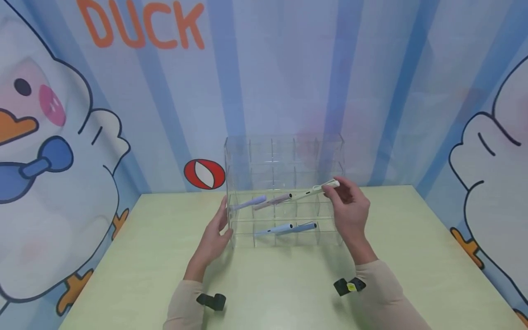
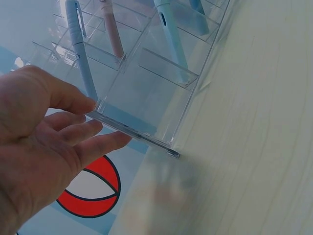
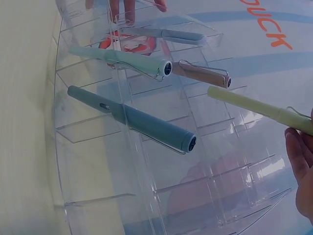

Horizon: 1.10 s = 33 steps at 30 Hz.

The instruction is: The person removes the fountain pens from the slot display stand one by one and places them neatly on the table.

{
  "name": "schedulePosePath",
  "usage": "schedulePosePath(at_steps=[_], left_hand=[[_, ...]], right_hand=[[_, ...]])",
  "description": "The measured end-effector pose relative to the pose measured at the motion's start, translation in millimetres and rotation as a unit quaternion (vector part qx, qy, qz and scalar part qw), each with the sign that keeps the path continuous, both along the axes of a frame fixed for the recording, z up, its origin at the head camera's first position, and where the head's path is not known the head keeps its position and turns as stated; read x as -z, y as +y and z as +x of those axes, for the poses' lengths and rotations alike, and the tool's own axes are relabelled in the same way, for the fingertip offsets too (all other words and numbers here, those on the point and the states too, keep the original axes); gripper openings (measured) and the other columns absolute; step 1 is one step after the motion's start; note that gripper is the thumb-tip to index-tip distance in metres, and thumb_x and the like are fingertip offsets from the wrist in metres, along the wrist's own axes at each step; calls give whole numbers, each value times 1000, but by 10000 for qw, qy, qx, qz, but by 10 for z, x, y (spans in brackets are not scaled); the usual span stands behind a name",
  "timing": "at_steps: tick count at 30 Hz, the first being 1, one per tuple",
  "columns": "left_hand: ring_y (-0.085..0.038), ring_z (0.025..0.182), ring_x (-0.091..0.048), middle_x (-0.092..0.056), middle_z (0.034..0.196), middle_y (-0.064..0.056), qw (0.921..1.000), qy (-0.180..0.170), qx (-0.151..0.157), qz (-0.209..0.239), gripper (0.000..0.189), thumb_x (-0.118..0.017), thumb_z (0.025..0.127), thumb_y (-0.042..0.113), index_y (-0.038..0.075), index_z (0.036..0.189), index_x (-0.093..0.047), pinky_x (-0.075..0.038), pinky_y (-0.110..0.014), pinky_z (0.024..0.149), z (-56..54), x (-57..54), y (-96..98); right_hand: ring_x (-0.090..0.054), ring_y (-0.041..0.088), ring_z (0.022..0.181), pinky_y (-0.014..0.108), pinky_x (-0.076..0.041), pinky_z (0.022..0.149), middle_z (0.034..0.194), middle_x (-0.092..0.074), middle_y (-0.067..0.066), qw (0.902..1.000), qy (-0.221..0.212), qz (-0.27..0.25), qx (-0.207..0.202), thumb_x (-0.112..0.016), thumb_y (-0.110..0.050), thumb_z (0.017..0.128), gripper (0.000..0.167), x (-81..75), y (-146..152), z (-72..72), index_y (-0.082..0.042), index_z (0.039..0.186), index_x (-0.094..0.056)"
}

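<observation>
A clear acrylic rack [image 1: 284, 211] with rows of compartments stands on the table. My right hand [image 1: 350, 206] pinches a pale yellow-green pen [image 3: 254, 108] near its clip end, its other end pointing left toward the rack's upper row. Thumb and fingers of my left hand [image 2: 54, 122] hold the rack's left side edge. In the row below the raised pen lie a lavender pen [image 1: 249, 202] and a dusty pink pen [image 1: 274, 200]. Lower down, a light blue pen [image 1: 274, 229] and a darker blue pen [image 1: 297, 228] lean in neighbouring compartments.
The pale wood-grain table [image 1: 136, 266] extends around the rack. Behind stands a blue striped backdrop [image 1: 272, 68] with duck drawings and a red-and-white oval [image 1: 205, 174]. Dark cameras [image 1: 349, 286] are strapped at both wrists.
</observation>
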<state>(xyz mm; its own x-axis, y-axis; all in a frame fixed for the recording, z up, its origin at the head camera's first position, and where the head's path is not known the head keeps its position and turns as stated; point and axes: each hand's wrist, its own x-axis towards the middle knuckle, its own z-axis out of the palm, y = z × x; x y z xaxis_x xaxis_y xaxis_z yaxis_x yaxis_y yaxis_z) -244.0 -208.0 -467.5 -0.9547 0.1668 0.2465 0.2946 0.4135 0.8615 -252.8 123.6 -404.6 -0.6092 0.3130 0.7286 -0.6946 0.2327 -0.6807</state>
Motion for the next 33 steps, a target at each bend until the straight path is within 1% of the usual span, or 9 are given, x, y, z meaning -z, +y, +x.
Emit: schedulePosePath(at_steps=[5, 8, 15, 17, 19, 23, 26, 30, 33], left_hand=[[-30, 146, -29, -19, 165, -8, 10000, 32, 45, 13, 92, -55, 94, -11, 31, 162, -8, -32, -44, 115, 8, -3, -8], [-32, 146, -29, -19, 165, -11, 9999, 56, 87, 40, 90, -54, 94, -12, 25, 163, -8, -32, -45, 115, 25, -31, 3], [-38, 145, -30, -21, 163, -21, 9999, -53, 140, -26, 85, -53, 93, -14, 9, 162, -8, -32, -46, 115, 203, -324, 85], [-38, 145, -30, -21, 163, -21, 9999, -63, 131, -75, 85, -53, 93, -13, 8, 162, -8, -33, -46, 114, 218, -354, 91], [-39, 145, -30, -20, 163, -21, 9999, -39, 136, -66, 85, -53, 93, -14, 8, 161, -8, -32, -46, 114, 207, -340, 87], [-36, 145, -29, -20, 164, -18, 9999, 56, 126, -10, 88, -53, 94, -14, 15, 163, -7, -31, -47, 115, 93, -155, 36], [-32, 146, -29, -20, 165, -12, 9999, 59, 100, 1, 91, -54, 94, -12, 24, 163, -7, -32, -46, 115, 16, -32, -2], [-29, 146, -30, -21, 165, -9, 9999, 52, 102, 2, 92, -55, 95, -11, 30, 162, -7, -32, -44, 115, -13, 8, -17], [-28, 146, -30, -22, 165, -8, 9999, 35, 94, 14, 94, -55, 95, -10, 34, 162, -7, -32, -44, 115, -17, 11, -17]], right_hand=[[-69, 4, 78, 18, -58, 70, 91, -72, 11, 9990, 91, -394, -173, -75, 7, 84, 32, -16, 8, 34, 13, 114, -64], [-70, 8, 78, 20, -59, 70, 91, -71, 2, 9974, 201, -650, -255, -75, 6, 85, 32, -30, 21, 53, 14, 113, -60], [-71, 9, 77, 20, -58, 69, 90, -73, 5, 9962, 385, -762, -171, -75, 12, 82, 30, -61, 30, 89, 14, 110, -64], [-71, 8, 77, 19, -58, 69, 91, -73, 5, 9964, 415, -731, -125, -75, 13, 81, 30, -73, 29, 106, 12, 109, -66], [-71, 7, 76, 19, -58, 67, 91, -74, 4, 9967, 442, -681, -70, -75, 13, 80, 30, -83, 30, 126, 11, 109, -68], [-71, 6, 74, 19, -58, 66, 91, -75, 2, 9965, 489, -665, -99, -74, 14, 80, 31, -95, 36, 158, 10, 110, -70], [-71, 7, 74, 20, -59, 67, 92, -76, 2, 9957, 531, -716, -258, -73, 15, 81, 31, -110, 42, 183, 12, 112, -70], [-72, 9, 75, 22, -59, 68, 94, -76, 4, 9941, 553, -775, -516, -71, 16, 82, 31, -127, 56, 222, 14, 113, -69], [-72, 9, 74, 22, -60, 68, 93, -76, 3, 9934, 423, -789, -713, -71, 15, 84, 32, -138, 77, 258, 12, 115, -69]])
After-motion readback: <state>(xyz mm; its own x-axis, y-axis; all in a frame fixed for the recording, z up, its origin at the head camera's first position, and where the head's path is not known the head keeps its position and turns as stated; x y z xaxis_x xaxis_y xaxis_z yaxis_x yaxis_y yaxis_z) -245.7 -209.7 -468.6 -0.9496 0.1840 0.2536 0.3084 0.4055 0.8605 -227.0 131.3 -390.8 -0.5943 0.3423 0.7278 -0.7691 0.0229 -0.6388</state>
